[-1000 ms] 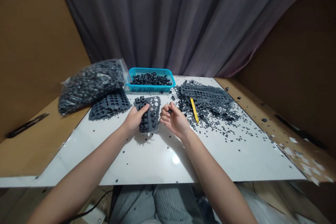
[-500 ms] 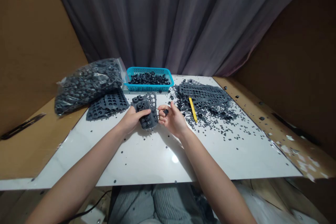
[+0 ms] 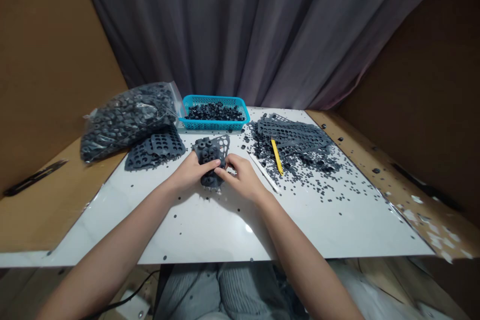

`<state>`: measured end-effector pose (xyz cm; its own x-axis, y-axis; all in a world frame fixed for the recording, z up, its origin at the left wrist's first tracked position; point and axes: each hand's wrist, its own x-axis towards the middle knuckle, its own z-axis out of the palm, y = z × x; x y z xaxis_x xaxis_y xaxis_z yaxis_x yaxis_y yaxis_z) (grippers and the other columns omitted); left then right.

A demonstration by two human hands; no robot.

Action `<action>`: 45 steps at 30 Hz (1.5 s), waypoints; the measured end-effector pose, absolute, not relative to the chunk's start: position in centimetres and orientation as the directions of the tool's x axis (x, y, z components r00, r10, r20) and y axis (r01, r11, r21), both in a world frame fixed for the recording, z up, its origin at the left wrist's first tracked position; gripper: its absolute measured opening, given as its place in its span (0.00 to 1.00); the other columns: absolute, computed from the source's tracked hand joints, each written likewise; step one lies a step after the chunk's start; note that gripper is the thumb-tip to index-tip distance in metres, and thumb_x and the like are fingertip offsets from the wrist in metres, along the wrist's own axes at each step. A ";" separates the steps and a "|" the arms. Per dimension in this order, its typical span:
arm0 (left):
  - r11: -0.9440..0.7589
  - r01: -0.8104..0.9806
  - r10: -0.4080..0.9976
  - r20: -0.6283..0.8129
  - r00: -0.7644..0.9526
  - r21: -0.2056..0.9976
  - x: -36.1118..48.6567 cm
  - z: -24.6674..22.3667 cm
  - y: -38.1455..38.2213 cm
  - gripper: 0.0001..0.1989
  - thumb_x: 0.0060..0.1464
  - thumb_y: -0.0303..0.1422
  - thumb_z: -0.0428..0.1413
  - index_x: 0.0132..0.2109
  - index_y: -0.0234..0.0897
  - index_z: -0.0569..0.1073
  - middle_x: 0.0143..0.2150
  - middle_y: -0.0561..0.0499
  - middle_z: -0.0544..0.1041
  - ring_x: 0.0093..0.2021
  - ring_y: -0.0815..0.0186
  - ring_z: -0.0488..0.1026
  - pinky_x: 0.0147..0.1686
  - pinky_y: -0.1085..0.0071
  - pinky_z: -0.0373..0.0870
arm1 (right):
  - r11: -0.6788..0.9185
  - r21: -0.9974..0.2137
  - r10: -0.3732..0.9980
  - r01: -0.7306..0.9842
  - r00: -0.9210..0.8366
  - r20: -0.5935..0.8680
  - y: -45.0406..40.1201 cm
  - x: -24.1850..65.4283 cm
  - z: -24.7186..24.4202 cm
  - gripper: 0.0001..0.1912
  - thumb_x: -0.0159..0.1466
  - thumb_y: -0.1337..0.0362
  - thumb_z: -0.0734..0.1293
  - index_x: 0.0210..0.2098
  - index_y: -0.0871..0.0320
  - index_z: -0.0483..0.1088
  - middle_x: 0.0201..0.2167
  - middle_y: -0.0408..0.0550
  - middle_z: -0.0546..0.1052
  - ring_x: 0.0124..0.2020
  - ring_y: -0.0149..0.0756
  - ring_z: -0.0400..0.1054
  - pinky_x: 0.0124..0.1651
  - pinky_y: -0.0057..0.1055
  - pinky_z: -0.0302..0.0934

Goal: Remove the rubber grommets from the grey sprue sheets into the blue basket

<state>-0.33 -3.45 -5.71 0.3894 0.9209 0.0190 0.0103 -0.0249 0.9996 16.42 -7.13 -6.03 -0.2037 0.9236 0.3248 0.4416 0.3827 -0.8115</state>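
Note:
A dark grey perforated rubber sheet (image 3: 209,155), studded with small round ring-shaped pieces, is held over the table in front of me. My left hand (image 3: 192,170) grips its left side, thumb laid across the top. From the right, my right hand (image 3: 238,174) closes on the sheet's right edge, its thumb pressing the pieces close to the left thumb. Its fingertips are partly hidden, and I cannot tell whether a loose piece is between them. The sheet's far corner shows bare holes.
Behind stands a blue basket (image 3: 214,124) of small black pieces. A full clear plastic bag (image 3: 129,122) leans on punched sheets (image 3: 157,149) at left. To the right lie more punched sheets (image 3: 294,132), scattered dark bits, a yellow tool (image 3: 276,156) and a white stick (image 3: 264,172).
My right hand, earlier turned up beside the sheet with a small black piece in its fingers, has moved left onto the sheet. The white stick now shows beside the right wrist.

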 end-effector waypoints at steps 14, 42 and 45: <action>0.189 -0.112 0.864 -0.111 0.492 0.976 0.6 -6.8 -4.2 0.15 0.41 0.35 0.63 0.39 0.35 0.75 0.35 0.47 0.79 0.36 0.61 0.74 0.37 0.67 0.70 | -0.077 -0.982 0.973 -0.171 -0.228 -0.036 -6.4 16.5 -6.5 0.19 0.53 0.52 0.67 0.20 0.58 0.57 0.17 0.35 0.53 0.19 0.25 0.47 0.24 0.25 0.41; -0.128 0.058 0.809 0.071 0.583 0.990 -0.7 -6.5 -3.8 0.13 0.47 0.38 0.58 0.39 0.36 0.75 0.38 0.48 0.76 0.40 0.59 0.70 0.41 0.67 0.66 | 0.291 -0.928 0.915 0.234 -0.351 0.199 -6.8 16.8 -6.1 0.19 0.60 0.52 0.63 0.21 0.59 0.58 0.20 0.38 0.56 0.24 0.27 0.50 0.28 0.26 0.45; -0.010 0.006 0.863 0.005 0.505 1.000 -0.1 -7.0 -4.1 0.14 0.46 0.41 0.60 0.34 0.35 0.75 0.33 0.49 0.76 0.36 0.62 0.70 0.37 0.68 0.66 | 0.159 -0.987 0.918 0.020 -0.370 0.140 -6.5 16.2 -7.1 0.18 0.57 0.52 0.65 0.21 0.59 0.60 0.19 0.38 0.55 0.23 0.26 0.48 0.26 0.26 0.43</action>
